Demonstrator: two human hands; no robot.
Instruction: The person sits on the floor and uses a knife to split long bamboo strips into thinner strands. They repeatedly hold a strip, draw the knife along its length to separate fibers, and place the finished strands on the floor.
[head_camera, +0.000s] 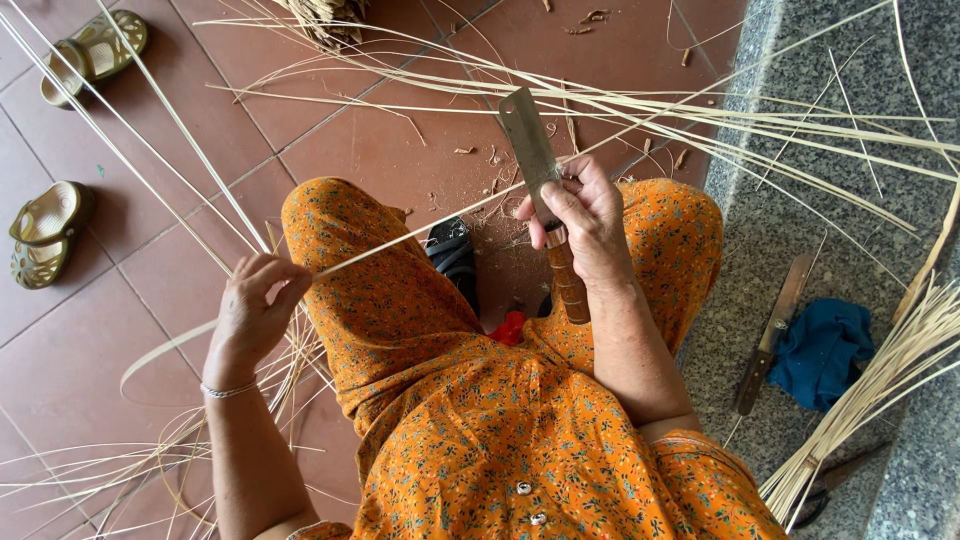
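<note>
The right hand (590, 215) is clenching a wooden-handled knife (545, 190) against a bamboo strip (420, 235) that the left hand (252, 310) is pinching.

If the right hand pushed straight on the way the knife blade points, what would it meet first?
The right hand grips a flat steel knife with a banded wooden handle, blade pointing up the picture. Straight on, it would probably first meet the pale split cane strips fanned across the red floor tiles; depth is unclear.
</note>
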